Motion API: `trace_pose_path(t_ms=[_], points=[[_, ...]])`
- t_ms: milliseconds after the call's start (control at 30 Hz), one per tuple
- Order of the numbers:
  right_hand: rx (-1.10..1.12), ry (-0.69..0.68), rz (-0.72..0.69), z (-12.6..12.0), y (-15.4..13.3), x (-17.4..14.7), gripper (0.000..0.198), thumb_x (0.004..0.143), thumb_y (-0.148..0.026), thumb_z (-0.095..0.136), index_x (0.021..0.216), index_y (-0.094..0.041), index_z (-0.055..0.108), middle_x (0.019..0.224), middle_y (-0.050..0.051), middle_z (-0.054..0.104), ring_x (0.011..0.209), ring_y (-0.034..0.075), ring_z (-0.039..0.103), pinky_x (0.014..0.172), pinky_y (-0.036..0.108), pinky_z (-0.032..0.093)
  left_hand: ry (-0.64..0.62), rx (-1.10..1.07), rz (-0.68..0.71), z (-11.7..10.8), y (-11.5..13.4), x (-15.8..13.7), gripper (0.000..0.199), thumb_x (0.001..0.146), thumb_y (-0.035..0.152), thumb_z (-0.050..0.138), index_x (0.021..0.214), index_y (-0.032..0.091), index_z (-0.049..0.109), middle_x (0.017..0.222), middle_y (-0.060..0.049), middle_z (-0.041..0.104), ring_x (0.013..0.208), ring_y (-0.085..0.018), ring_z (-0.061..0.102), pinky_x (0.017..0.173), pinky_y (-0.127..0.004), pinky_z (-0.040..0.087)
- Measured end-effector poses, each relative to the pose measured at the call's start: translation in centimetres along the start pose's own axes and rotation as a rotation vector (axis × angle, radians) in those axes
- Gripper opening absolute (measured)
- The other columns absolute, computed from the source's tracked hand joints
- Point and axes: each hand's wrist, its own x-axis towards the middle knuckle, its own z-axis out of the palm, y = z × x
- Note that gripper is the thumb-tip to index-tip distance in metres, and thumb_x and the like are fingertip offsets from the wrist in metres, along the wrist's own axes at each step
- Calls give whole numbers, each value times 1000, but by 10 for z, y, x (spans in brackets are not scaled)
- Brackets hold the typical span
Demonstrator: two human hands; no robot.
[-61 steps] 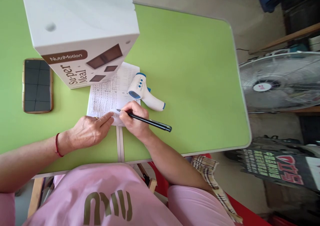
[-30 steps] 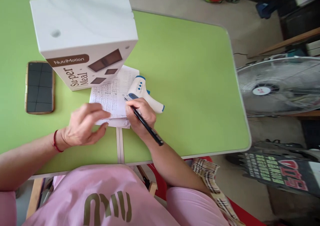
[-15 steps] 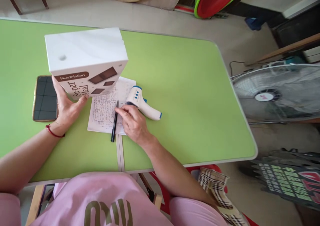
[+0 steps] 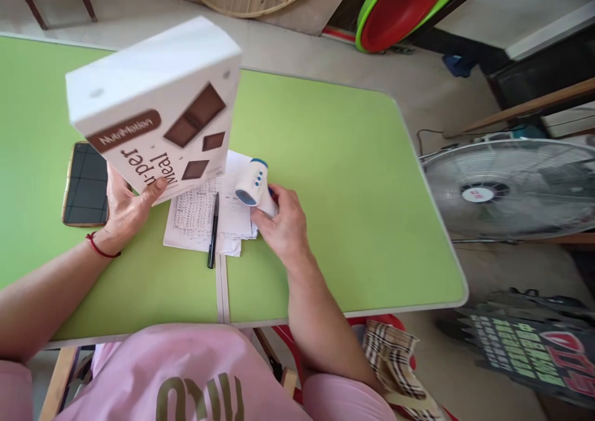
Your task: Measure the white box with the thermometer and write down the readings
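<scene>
1. The white cardboard box with brown squares and "NutriMotion" lettering point(image 4: 155, 114) is tilted above the green counter point(image 4: 353, 216), over the upper part of the papers; whether its lower edge touches anything cannot be told.
2. The left hand point(image 4: 127, 207) grips the box at its lower left corner, thumb on the printed front, the other fingers partly hidden behind it.
3. The white and blue pistol-shaped thermometer point(image 4: 253, 190) has its head over the right part of the papers.
4. The right hand point(image 4: 284, 222) has its fingers closed around the thermometer's handle.
5. The white handwritten paper sheets point(image 4: 190, 219) lie on the counter between the hands, partly covered by the box.
6. The slim black pen point(image 4: 214, 232) rests across the sheets, its lower end past their near edge.
7. The dark-screened phone in a brown-edged case point(image 4: 85, 185) lies left of the box, just beside the left hand.
</scene>
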Motion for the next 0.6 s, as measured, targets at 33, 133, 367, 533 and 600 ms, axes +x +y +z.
trace_pose_path(t_ms=[33,133,367,533,600], points=[[144,46,-15,-2,-8,-2,43,76,-35,69,115,-20,59,101,11,67,89,26,64,77,45,57,24,-12,18,1,3,-1,67,84,62,76,130,22,50,127,-11,61,122,-34,59,109,-52,46],[573,45,-76,-8,-36,-16,28,78,-38,67,101,-25,58,82,3,64,70,20,63,63,37,58,-15,-43,-30,1,6,-6,69,79,68,77,122,18,55,118,-13,66,111,-34,65,97,-52,53],[985,-323,7,-5,-72,-52,20,66,-26,68,84,-23,60,65,-1,59,53,15,52,44,30,46,-147,9,-280,-1,6,-14,66,77,71,76,109,17,57,110,-15,68,102,-37,67,86,-53,57],[1009,-449,185,5,-79,-55,20,63,-28,71,78,-21,60,67,-1,60,57,14,52,50,29,46,-150,-8,-238,2,9,-14,65,78,69,77,113,18,57,110,-14,69,101,-36,67,86,-53,57],[1006,-452,236,6,-80,-54,23,63,-32,74,78,-21,59,67,-1,59,58,13,52,52,29,45,-158,0,-225,3,9,-14,67,78,68,77,116,16,56,111,-15,69,102,-36,67,88,-54,56]])
